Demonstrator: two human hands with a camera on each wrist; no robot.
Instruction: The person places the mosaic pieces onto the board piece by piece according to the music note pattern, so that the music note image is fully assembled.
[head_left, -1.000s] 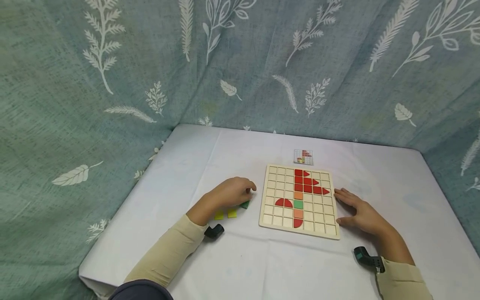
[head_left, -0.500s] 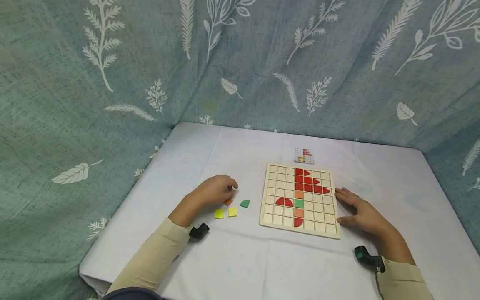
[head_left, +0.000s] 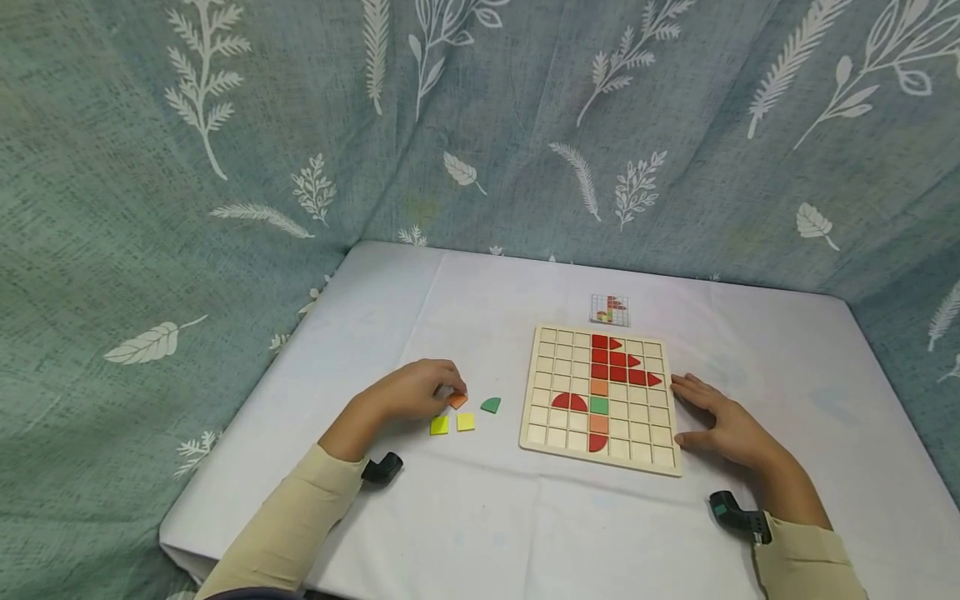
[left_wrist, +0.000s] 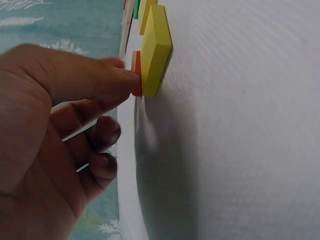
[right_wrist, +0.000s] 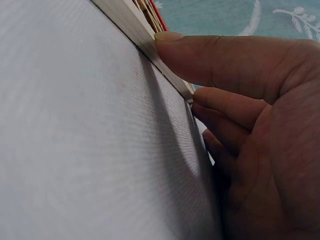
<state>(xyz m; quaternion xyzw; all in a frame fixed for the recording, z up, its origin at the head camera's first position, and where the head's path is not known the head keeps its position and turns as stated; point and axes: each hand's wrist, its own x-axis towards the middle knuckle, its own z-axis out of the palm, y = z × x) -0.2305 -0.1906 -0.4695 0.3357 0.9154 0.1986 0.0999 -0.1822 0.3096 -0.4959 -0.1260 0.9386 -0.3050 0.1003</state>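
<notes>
My left hand (head_left: 408, 392) is at an orange tile (head_left: 458, 401) on the table, thumb and index finger pinching its edge. The left wrist view shows that orange tile (left_wrist: 136, 75) at the fingertips, partly behind a yellow tile (left_wrist: 156, 52). Two yellow squares (head_left: 466, 422) lie just in front of the hand, and a green quarter-circle (head_left: 491, 405) is to their right. My right hand (head_left: 731, 429) rests on the table, thumb and fingertips touching the right edge of a wooden grid board (head_left: 637, 437). Red, orange and green pieces sit in the board's cells.
A small pattern card (head_left: 610, 310) lies behind the board. White cloth covers the table (head_left: 465, 533), and a leaf-patterned curtain (head_left: 480, 133) hangs along its back and left side.
My left hand has moved left, away from the green quarter-circle, then down onto the orange tile, uncovering the green piece. The right hand stays at the board's edge.
</notes>
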